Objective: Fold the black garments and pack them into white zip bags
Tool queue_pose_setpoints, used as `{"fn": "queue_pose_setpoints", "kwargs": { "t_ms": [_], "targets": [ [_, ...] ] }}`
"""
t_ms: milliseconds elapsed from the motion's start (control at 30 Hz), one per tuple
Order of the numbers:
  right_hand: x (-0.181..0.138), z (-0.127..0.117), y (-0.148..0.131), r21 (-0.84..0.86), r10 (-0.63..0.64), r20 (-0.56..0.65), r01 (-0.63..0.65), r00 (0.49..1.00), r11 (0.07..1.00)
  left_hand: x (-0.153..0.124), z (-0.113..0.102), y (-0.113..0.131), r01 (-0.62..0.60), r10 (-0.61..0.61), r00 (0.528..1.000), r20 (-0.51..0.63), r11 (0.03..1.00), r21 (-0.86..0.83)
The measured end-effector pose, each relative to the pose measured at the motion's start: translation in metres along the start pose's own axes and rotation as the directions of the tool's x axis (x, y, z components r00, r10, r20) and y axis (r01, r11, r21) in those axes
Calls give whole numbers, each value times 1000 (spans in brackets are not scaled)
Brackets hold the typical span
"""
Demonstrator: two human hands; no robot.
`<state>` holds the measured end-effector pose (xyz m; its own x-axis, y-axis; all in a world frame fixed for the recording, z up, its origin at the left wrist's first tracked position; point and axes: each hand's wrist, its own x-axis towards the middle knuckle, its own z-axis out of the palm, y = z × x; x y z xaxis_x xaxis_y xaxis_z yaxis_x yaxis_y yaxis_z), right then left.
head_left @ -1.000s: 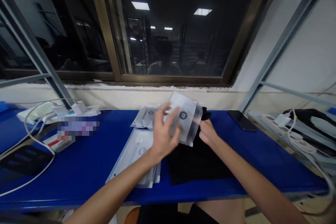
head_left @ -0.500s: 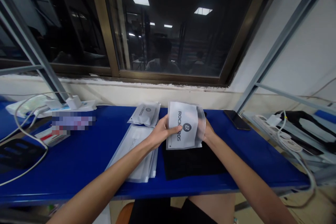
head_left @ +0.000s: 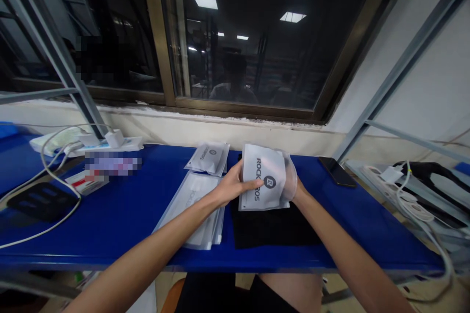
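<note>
I hold a white printed plastic pouch (head_left: 266, 177) upright over a black cloth (head_left: 271, 227) on the blue table (head_left: 121, 215). My left hand (head_left: 231, 187) grips the pouch's left edge, thumb across its front. My right hand (head_left: 295, 183) is behind the pouch's right side and mostly hidden by it, fingers wrapped round the edge. A stack of flat clear pouches (head_left: 194, 210) lies just left of the cloth, under my left forearm. A small pile of filled white pouches (head_left: 208, 157) sits behind it near the wall.
A black phone (head_left: 337, 171) lies at the table's back right. White power strips with chargers and cables (head_left: 91, 143) occupy the back left, a black pad (head_left: 40, 200) in front of them. More cables and a power strip (head_left: 396, 181) lie on the right-hand shelf. Metal frame posts rise on both sides.
The pouch was turned from a tilted position to upright with its printed face toward me, and both hands settled on its edges. My view shifted slightly.
</note>
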<state>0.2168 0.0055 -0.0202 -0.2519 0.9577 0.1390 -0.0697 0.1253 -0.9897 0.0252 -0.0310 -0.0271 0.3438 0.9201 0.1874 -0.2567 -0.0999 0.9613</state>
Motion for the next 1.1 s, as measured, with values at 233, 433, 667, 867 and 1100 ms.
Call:
{"fn": "queue_pose_setpoints", "kwargs": {
  "t_ms": [233,433,667,867,1100],
  "targets": [
    [10,-6,-15,40,-180,-107,185,978,982,7,-11,17,-113,49,945,-323,977,-183],
    [9,1,3,-195,-239,-37,228,970,954,5,-8,6,117,-152,968,-201,978,-174],
    [5,1,-11,-42,-419,-125,418,899,908,12,-19,21,-141,-51,915,-401,889,-436],
    [13,1,0,-20,-279,-63,278,958,960,19,-32,23,-271,53,839,-541,904,-332],
    [26,-9,4,-38,-400,-333,412,854,911,21,-36,66,-421,825,533,-189,452,786]
  ]
}}
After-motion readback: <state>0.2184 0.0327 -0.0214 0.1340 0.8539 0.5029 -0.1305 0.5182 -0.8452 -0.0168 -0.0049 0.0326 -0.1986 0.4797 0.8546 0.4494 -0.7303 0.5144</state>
